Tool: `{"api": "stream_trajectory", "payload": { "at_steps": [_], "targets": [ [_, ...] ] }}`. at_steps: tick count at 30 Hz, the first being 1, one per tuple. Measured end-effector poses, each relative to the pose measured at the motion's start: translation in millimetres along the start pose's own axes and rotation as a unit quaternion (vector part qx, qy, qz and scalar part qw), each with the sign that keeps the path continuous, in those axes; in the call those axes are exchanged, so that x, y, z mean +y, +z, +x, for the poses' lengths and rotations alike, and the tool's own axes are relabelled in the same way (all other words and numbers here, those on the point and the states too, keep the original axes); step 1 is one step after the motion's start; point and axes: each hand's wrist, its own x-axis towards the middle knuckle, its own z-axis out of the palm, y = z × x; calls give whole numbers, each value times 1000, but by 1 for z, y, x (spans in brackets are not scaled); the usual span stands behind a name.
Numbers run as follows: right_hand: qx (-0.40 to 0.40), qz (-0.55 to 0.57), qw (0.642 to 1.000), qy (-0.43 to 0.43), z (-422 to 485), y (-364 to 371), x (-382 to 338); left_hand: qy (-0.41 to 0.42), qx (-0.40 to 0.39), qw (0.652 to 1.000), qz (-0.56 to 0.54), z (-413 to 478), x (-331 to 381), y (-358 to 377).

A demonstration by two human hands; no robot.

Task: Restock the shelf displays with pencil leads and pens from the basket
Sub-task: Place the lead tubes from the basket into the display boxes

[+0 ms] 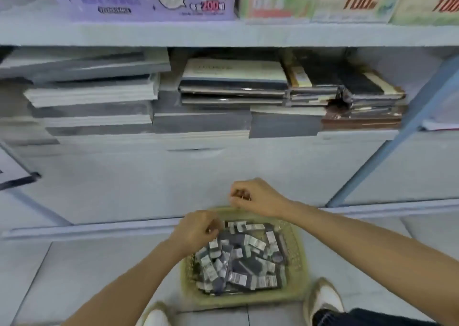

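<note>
The right hand point(250, 197) hovered just beyond the far rim of the yellow-green woven plastic basket point(296, 251). Its fingers were curled tight round a small dark item point(240, 194) too blurred to name. The left hand point(198, 228) sat over the basket's far-left corner, fingers also drawn in narrow; whether it held anything could not be told. Inside the basket lay a loose heap of small grey-and-white packets point(243, 258), most likely the pencil leads, piled nearly to the rim. No pens could be made out among them.

With the heap that full, the restocking looked barely begun, and this seemed to be the picking-up step. The next move would call for carrying the handful up and away from the basket to a display, perhaps the purple cardboard display box point(144, 5) on the board high beyond it. That would be a long upward reach.

Between basket and box, 2 edges stood in the way. One was the front lip of the pale grey shelf unit point(223, 35). The other was the jutting stacks of flat grey and black notebooks point(233, 87) beneath it. A slanting blue metal upright point(387, 149) closed off the basket's far right. Open room lay over the pale tiled floor point(82, 271) to the basket's left. On its near side 2 white shoes point(323, 298) flanked it closely.
</note>
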Motion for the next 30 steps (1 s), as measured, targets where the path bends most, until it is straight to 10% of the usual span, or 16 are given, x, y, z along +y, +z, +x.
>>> {"api": "stream_trajectory", "payload": {
  "at_steps": [7, 15, 21, 30],
  "targets": [
    [-243, -71, 948, 193, -42, 131, 109, -161, -80, 981, 70, -14, -35, 119],
    [-194, -80, 944, 254, -50, 176, 130, -190, -28, 970, 149, -2, -44, 144],
    [-192, -55, 947, 252, -52, 180, 138, -211, 62, 970, -104, 0, -49, 141],
    [-161, 92, 956, 228, -44, 136, 144, -258, 65, 853, -448, -1, -40, 125]
  ]
}}
